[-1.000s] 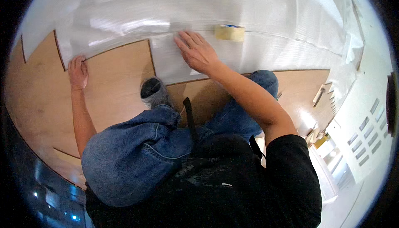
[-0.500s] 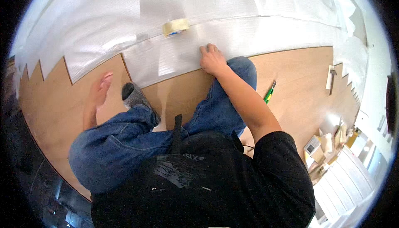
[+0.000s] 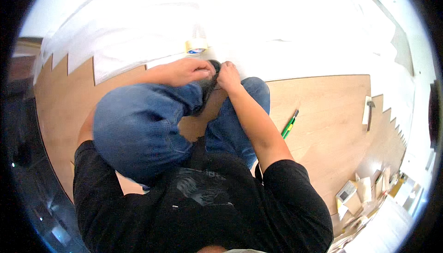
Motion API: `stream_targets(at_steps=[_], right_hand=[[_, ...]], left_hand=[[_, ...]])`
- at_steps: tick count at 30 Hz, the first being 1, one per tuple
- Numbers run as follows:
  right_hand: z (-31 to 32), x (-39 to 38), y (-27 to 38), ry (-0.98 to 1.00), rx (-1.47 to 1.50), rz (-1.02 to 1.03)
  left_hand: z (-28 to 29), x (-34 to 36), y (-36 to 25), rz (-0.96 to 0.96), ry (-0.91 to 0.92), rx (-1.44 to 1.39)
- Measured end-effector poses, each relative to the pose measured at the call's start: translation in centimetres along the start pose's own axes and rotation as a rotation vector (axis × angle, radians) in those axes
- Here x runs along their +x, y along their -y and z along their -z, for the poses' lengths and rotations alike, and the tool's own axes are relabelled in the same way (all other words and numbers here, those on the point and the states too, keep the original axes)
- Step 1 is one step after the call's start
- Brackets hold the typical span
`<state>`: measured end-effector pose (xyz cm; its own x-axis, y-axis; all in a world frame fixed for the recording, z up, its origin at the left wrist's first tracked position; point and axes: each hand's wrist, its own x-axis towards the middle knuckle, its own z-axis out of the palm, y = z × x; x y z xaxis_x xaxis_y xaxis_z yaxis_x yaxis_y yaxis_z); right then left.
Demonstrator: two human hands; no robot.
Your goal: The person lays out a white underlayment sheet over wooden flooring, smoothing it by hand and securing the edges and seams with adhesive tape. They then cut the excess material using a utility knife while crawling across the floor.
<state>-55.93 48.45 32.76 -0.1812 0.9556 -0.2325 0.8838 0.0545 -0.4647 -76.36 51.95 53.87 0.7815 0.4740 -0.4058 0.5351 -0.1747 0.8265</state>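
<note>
My left hand [image 3: 197, 72], fingers curled and slightly blurred, is at the dark grey sock [image 3: 206, 94] on my foot, above my bent denim leg [image 3: 138, 124]. My right hand [image 3: 228, 73] is closed at the sock's upper end, its fingertips against the dark fabric. A roll of clear yellowish tape [image 3: 195, 45] lies just behind my hands on white underlay sheeting [image 3: 304, 31]. What exactly the left fingers grip is unclear.
Wood-look planks [image 3: 314, 142] surround me, with stepped edges along both ends. A green utility knife [image 3: 290, 124] lies right of my leg, a hammer [image 3: 369, 117] farther right. Offcuts and cartons [image 3: 355, 197] are piled at lower right, beside a white wall. Dark glossy surface [image 3: 41, 170] at left.
My left hand has left the plank and moved right across my leg to my foot. The foot has risen toward centre, and my right hand has closed in beside it.
</note>
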Motion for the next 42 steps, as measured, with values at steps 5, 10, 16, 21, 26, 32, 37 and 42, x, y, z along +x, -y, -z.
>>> stream_targets(at_steps=[5, 10, 16, 21, 26, 32, 37, 42], right_hand=[[5.1, -3.0, -1.3, -0.425, 0.147, 0.053], [6.9, -4.2, -7.4, -0.384, 0.155, -0.224], [11.3, 3.6, -14.9, -0.482, -0.051, -0.211], [16.5, 16.7, -21.5, -0.468, -0.090, -0.200], [14.5, 25.6, -29.5, -0.283, -0.258, -0.283], [15.5, 26.4, -38.7, -0.389, -0.185, -0.307], [14.9, 26.1, -39.3, -0.373, -0.288, -0.288], [16.4, 24.8, -32.0, -0.437, -0.368, -0.011]], left_hand=[[1.9, 9.1, 4.1, -0.151, -0.439, 0.236], [11.4, 17.6, 18.3, 0.046, -0.657, 0.730], [17.9, 26.3, 28.2, 0.337, -0.787, 0.917], [16.2, 32.3, 22.7, 0.343, -0.550, 0.753], [17.8, 35.6, 20.7, 0.232, -0.445, 0.808], [18.1, 35.9, 23.1, 0.198, -0.476, 0.842], [18.0, 34.8, 22.9, 0.246, -0.387, 0.871], [18.2, 35.3, 23.4, 0.186, -0.392, 0.888]])
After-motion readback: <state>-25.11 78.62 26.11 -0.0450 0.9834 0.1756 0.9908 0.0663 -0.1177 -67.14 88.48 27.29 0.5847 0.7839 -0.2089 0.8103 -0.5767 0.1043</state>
